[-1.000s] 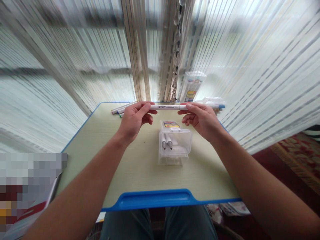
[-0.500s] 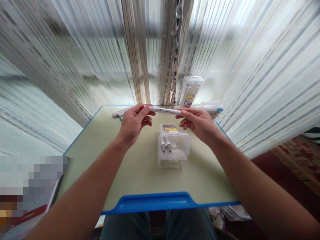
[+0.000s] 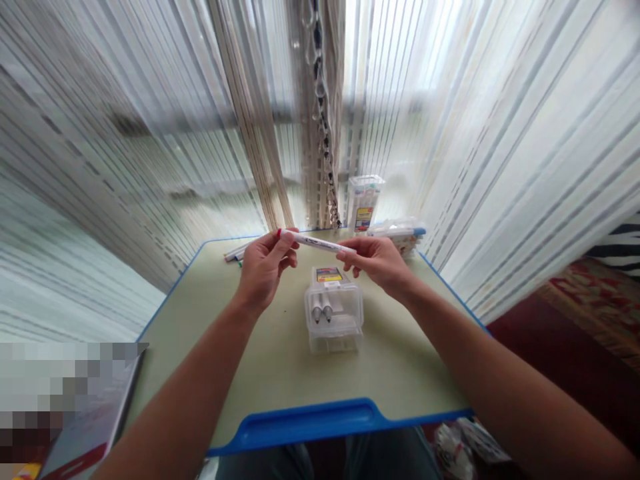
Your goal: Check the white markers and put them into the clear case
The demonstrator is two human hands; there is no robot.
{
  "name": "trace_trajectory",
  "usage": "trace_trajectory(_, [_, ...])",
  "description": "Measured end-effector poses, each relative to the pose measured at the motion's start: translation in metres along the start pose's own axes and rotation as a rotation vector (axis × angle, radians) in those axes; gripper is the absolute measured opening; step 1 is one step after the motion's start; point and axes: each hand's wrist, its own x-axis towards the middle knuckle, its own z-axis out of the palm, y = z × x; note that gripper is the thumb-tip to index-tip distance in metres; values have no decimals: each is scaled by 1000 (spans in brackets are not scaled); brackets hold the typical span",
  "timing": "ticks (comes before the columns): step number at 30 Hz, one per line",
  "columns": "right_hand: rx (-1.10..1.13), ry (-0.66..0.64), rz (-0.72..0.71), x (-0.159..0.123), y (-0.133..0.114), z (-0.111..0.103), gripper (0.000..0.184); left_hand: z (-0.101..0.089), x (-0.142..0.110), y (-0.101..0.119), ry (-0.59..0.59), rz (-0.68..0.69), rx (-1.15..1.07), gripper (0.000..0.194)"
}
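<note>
A white marker with a red end spans the gap between my two hands above the table. My left hand pinches its red-tipped end, and my right hand grips the opposite end. Below the marker, a clear plastic case lies on the table with its open end toward me. Inside it are two white markers with grey ends. Several more markers lie on the table behind my left hand, partly hidden by it.
An upright clear case and a second case holding markers stand at the back right. The pale table has a blue rim with a front tray. String curtains hang behind. A flat dark-edged object is at left.
The marker now slants, its right end lower than its left, as my right hand has come in and down. The whole view has shifted slightly.
</note>
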Motion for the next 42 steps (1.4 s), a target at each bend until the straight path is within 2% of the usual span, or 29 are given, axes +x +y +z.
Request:
trace_trajectory(7, [-65,-26,-68,2,5,-2,34,19,10,19,-63,103,136,31])
trace_trajectory(14, [-84,-52,-139,1,3,1,31,37,23,30,-85,183,175,28])
trace_trajectory(20, [-78,-7,-200,1,4,3,24,49,17,39,-167,293,248,27])
trace_trajectory(25, [-83,27,-257,2,6,3,22,53,9,43,-233,339,370,26])
trace_trajectory(31, [-179,70,-355,-1,2,5,21,55,12,49,-204,349,339,25])
trace_trajectory(36, [-231,119,-506,0,6,6,16,57,13,48,-239,410,323,26])
trace_trajectory(42, [-491,152,-707,0,4,0,16,57,1,43,-337,564,457,25])
